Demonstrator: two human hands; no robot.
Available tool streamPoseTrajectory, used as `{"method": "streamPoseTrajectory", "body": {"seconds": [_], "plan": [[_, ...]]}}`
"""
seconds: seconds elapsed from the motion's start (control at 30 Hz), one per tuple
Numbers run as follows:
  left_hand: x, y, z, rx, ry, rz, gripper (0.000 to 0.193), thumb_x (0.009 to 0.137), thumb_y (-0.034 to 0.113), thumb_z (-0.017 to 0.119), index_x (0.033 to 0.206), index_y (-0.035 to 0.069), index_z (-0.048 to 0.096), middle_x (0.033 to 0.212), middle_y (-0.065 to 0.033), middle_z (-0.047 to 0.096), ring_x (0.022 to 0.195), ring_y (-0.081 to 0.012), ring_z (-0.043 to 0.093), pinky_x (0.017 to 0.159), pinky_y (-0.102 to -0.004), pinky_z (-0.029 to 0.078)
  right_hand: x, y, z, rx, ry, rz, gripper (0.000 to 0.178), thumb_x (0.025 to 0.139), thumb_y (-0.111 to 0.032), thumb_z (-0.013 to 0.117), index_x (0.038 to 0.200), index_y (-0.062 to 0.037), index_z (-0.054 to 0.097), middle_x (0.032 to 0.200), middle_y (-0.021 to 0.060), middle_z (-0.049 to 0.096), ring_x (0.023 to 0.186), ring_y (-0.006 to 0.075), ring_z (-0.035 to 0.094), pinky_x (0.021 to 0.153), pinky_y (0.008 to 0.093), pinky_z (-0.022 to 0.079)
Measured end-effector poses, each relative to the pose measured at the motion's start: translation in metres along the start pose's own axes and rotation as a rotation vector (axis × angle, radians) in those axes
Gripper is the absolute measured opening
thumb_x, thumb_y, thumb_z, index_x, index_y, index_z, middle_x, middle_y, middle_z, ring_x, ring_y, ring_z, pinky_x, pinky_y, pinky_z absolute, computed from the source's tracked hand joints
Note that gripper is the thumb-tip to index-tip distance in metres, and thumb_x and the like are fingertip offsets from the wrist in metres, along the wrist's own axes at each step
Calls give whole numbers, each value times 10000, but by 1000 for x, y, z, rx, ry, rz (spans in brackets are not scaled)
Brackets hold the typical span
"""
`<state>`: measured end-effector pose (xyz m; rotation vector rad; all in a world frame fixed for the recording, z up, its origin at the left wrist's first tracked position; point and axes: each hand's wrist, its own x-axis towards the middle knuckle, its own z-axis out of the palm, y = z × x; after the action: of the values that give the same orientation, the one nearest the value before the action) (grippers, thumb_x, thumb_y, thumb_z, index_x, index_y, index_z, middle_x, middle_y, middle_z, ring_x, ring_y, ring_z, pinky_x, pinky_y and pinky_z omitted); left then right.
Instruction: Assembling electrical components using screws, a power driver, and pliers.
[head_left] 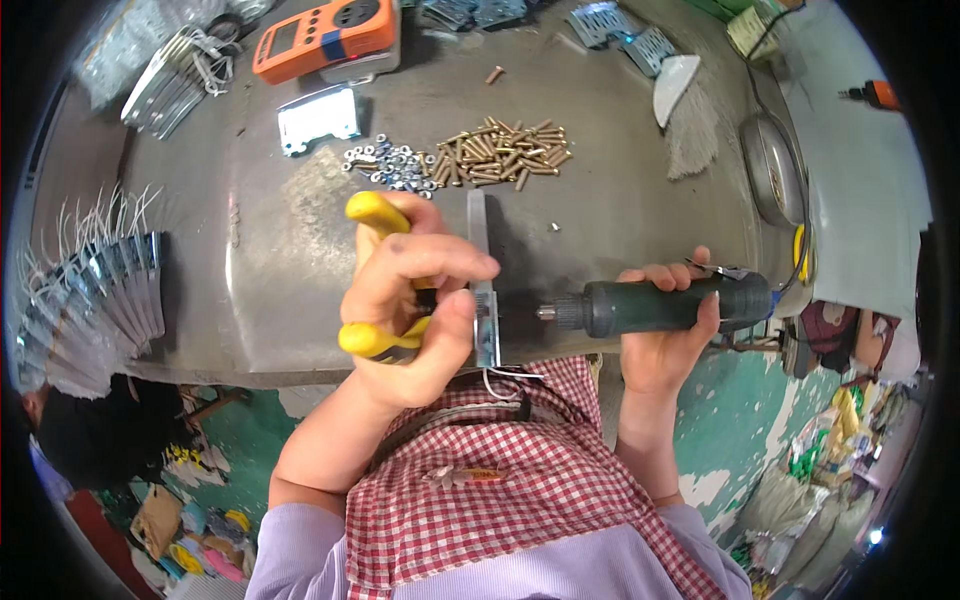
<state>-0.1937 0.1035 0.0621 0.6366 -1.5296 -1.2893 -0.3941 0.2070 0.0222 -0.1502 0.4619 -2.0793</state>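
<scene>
My left hand (400, 285) is closed around pliers with yellow handles (372, 341); their jaws are hidden behind the fingers. Thumb and forefinger also pinch a narrow metal part (486, 335), seen edge-on, with a white wire hanging from its lower end. From its upper end sticks a greyish translucent strip (478, 220). To the right, my right hand (660, 350) grips a dark electric screwdriver (640, 307) lying sideways. Its tip points left toward the metal part, with a gap between them. Beyond my hands lie a pile of brass-coloured screws (505, 152) and a scatter of nuts (390, 165).
An orange meter (325, 40) stands on the metal worktable (620, 120) at the far left, near a shiny metal plate (318, 120). Wired metal parts (100, 290) are fanned out at the left edge. A white-handled brush (690, 115) and a cable (790, 190) are at right.
</scene>
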Motion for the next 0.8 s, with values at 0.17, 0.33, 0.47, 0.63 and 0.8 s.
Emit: {"method": "streamPoseTrajectory", "body": {"seconds": [0.17, 0.33, 0.47, 0.63, 0.8], "plan": [[3, -7, 2, 2, 10, 104, 151, 704, 54, 555, 854, 54, 553, 834, -81, 427, 815, -173, 383, 679, -286, 342, -3, 7, 4, -60, 3, -19, 449, 816, -276, 594, 1201, -155, 396, 861, 8, 518, 844, 160, 491, 891, 411, 353], [2, -5, 6, -70, 19, 66, 135, 761, 143, 589, 849, 75, 512, 932, -87, 371, 741, -130, 419, 661, -255, 389, -4, 6, 5, -112, 24, -23, 485, 792, -295, 624, 1191, -158, 383, 845, 13, 524, 845, 173, 497, 883, 417, 376], [1, -6, 12, -91, 54, 41, 157, 727, 148, 601, 788, 94, 467, 918, -53, 326, 681, -97, 320, 515, -194, 289, -5, 7, 9, -94, 44, -25, 485, 791, -290, 625, 1185, -151, 379, 843, 13, 522, 846, 176, 497, 882, 420, 383], [2, -6, 13, -129, 80, 30, 166, 716, 148, 603, 767, 94, 454, 921, -49, 324, 675, -97, 315, 531, -194, 297, -11, 7, 15, -122, 47, -36, 462, 796, -288, 618, 1174, -152, 389, 844, 13, 520, 846, 172, 498, 881, 413, 383], [4, -8, 9, -255, 143, -4, 161, 702, 141, 573, 759, 83, 435, 902, -56, 324, 677, -103, 315, 544, -193, 311, -6, 14, 15, -86, 111, -24, 375, 790, -235, 623, 1106, -152, 439, 836, -4, 484, 830, 145, 473, 880, 368, 365]]}}
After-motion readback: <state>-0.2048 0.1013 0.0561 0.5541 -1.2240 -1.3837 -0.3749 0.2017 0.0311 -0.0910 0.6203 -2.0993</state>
